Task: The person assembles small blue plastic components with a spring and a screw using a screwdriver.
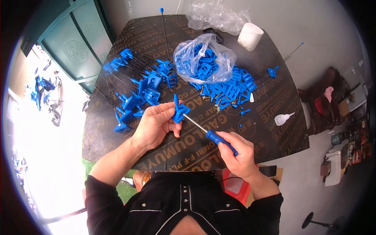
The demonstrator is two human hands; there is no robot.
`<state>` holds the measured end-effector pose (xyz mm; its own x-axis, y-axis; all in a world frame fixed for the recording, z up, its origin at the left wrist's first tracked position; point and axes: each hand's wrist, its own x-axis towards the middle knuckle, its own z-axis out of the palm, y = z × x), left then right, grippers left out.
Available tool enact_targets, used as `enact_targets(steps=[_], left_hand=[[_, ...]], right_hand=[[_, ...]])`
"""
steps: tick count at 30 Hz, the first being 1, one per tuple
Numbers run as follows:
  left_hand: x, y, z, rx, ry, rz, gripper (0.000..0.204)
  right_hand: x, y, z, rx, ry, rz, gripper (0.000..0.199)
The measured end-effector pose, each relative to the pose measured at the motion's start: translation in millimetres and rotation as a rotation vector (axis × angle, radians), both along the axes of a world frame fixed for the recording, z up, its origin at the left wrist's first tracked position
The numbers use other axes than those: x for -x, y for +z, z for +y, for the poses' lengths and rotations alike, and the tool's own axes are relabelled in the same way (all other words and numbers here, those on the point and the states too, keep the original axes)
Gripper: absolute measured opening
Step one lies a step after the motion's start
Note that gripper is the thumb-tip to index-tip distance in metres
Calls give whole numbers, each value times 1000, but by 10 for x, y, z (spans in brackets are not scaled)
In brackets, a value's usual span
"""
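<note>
Near the middle of the table, my left hand (158, 121) pinches a blue plastic bracket (179, 111) with a pointed stem and a long thin dark rod rising from it. My right hand (238, 152) is wrapped round the blue handle of a screwdriver (215, 137). Its metal shaft slants up to the left, and the tip meets the bracket beside my left fingers. Whether a screw sits under the tip is too small to tell. Beyond my left hand lie several assembled blue brackets (152, 80) with dark coiled springs. Loose flat blue parts (231, 92) and small screws are heaped beyond the screwdriver.
An open clear bag (184, 58) of blue parts stands behind the heap. A white cup-shaped container (250, 36) and crumpled plastic wrap (219, 17) are at the back. A small white squeeze bottle (282, 118) lies at the right of the dark printed table (274, 145).
</note>
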<state>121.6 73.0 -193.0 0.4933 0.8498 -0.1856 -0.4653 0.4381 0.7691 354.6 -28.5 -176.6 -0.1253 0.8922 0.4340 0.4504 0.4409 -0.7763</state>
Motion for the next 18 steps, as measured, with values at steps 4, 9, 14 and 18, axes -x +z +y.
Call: enact_targets(steps=[4,9,14,18], left_hand=[[-15,21,-19,-15,17,40,30],[-19,17,-24,-36,20,48,32],[-23,8,-23,-60,31,52,32],[-26,4,-24,-79,40,66,33]], right_hand=[[8,-22,17,9,0,4,23],[15,-29,20,0,-6,9,22],[23,-18,21,23,-11,8,22],[29,-7,22,29,-9,10,22]])
